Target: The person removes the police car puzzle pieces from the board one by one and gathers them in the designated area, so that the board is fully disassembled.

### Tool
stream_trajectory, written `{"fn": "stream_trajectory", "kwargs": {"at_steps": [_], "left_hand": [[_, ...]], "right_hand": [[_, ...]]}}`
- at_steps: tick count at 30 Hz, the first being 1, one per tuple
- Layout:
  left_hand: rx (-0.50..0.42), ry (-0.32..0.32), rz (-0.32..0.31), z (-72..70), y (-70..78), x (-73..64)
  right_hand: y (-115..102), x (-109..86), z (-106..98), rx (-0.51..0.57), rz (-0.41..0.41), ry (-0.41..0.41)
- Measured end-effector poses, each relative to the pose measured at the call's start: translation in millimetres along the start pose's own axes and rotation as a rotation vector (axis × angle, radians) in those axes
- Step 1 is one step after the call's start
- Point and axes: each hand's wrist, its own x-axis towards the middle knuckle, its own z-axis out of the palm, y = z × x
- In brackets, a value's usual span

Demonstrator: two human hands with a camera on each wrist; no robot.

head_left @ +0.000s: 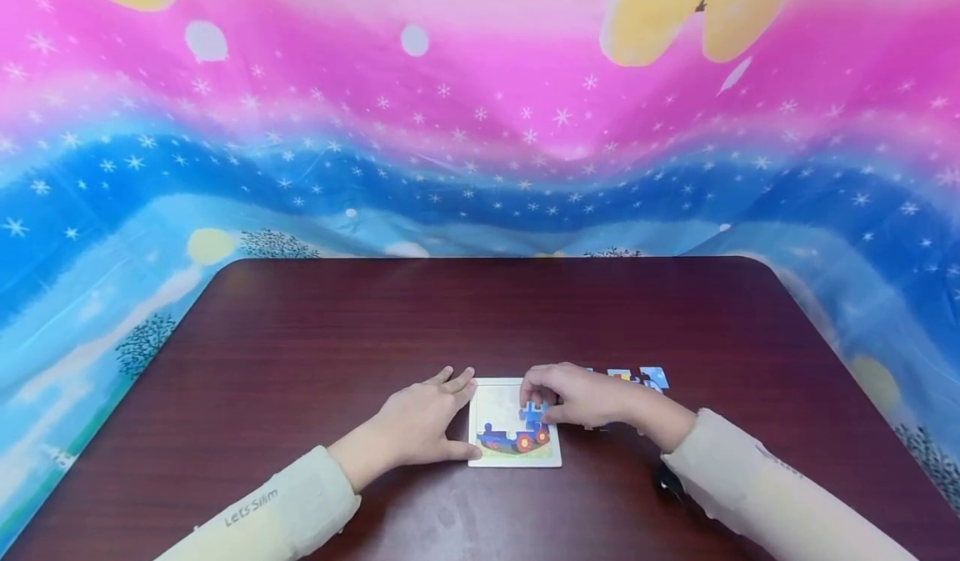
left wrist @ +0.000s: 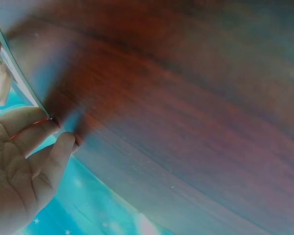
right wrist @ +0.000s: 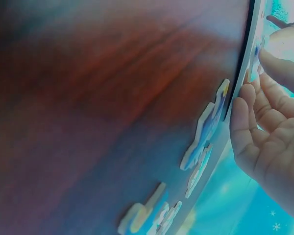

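A square puzzle tray (head_left: pixel 495 398) with a pale rim lies on the table, its lower part filled with a picture of a blue vehicle on red wheels. My left hand (head_left: pixel 416 423) is spread along the tray's left edge, fingertips at the upper corner and thumb at the lower one. Over the tray's right side, my right hand (head_left: pixel 581 394) pinches a blue puzzle piece (head_left: pixel 534 413) between thumb and fingers, low over the picture. In the right wrist view, the right hand (right wrist: pixel 274 122) curls at the tray's edge and mostly hides the piece.
Several loose puzzle pieces (head_left: pixel 653 377) lie right of the tray, partly behind the right forearm; the right wrist view shows pieces (right wrist: pixel 206 132) flat on the table. A small black object (head_left: pixel 667 482) sits by the right sleeve. A patterned cloth (head_left: pixel 480 127) hangs beyond the dark table (head_left: pixel 337 319).
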Motion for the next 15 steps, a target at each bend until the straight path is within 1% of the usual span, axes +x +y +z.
{"fn": "stream_trajectory", "kwargs": {"at_steps": [4,12,15], "left_hand": [[-0.002,0.000,-0.003,0.4,0.3,0.3],[-0.006,0.003,-0.010,1.7,0.4,0.4],[-0.005,0.007,-0.011,1.6,0.5,0.4]], "right_hand": [[1.5,-1.2,0.1,0.041,-0.023,0.014],[-0.1,-1.9,-3.2,0.073,-0.054,0.034],[-1.7,-2.9,-3.9,0.068,-0.065,0.039]]}}
